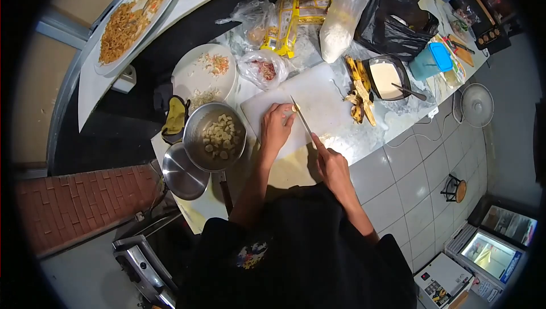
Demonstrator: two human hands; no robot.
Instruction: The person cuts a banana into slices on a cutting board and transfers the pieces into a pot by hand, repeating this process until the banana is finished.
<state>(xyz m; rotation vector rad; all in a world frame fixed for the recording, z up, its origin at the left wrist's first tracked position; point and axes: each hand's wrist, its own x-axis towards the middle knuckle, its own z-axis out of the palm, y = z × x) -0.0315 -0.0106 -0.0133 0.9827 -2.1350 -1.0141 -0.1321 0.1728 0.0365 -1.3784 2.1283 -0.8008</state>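
Note:
On the white cutting board [321, 84], my left hand [275, 126] is closed with its fingertips around a short piece of banana [295, 108]. My right hand [334, 168] grips a knife [305, 122], index finger stretched along its back. The blade's tip end lies right beside the banana piece. Left of my left hand stands a metal saucepan [196, 152] holding pale chopped slices [218, 134] that look like banana. Yellow and brown banana peels [359, 93] are heaped at the board's right edge.
A bowl of cream-coloured batter [387, 79] with a spoon stands beyond the peels. Behind the board lie a bag of red pieces [264, 71], a bag of white powder [336, 41] and a black plastic bag [387, 24]. A metal lid [185, 172] and a plate of shreds [187, 75] flank the saucepan.

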